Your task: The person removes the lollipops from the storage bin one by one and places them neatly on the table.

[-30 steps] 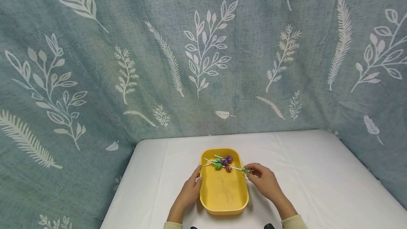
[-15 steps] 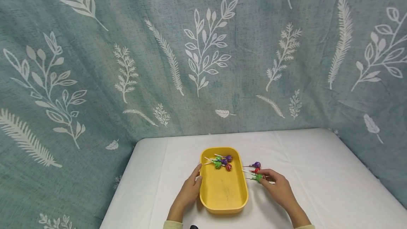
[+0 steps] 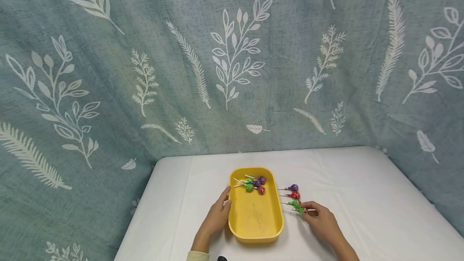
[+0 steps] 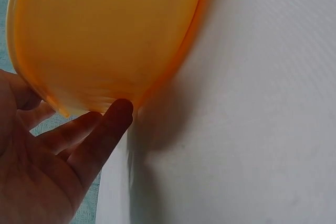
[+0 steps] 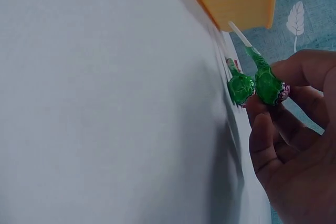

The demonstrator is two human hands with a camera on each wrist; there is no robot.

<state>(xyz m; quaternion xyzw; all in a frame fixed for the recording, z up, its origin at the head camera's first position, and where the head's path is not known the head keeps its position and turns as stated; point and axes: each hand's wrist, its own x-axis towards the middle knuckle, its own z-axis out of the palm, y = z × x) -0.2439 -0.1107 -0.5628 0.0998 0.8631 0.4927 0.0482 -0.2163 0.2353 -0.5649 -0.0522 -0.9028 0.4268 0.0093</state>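
White table (image 3: pixel 362 196), yellow tray (image 3: pixel 255 222), lollipops in a row beside it.
Left hand (image 3: pixel 216 216) rests straight-fingered against the tray's left wall; right hand (image 3: pixel 320 222) pinches a green lollipop (image 3: pixel 300 210) just off the tray's right side, beside another green lollipop (image 3: pixel 295 203), a red lollipop (image 3: pixel 295 195) and a purple lollipop (image 3: pixel 293 187); more lollipops (image 3: pixel 253 184) lie in the tray's far end.

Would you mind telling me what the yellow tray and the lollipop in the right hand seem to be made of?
The yellow tray looks like moulded plastic with a smooth, slightly matte finish: rounded corners, one even colour, and light glowing through its wall in the left wrist view. The green lollipop pinched by the right hand seems wrapped in crinkled, shiny foil or film on a thin white stick, paper or plastic.
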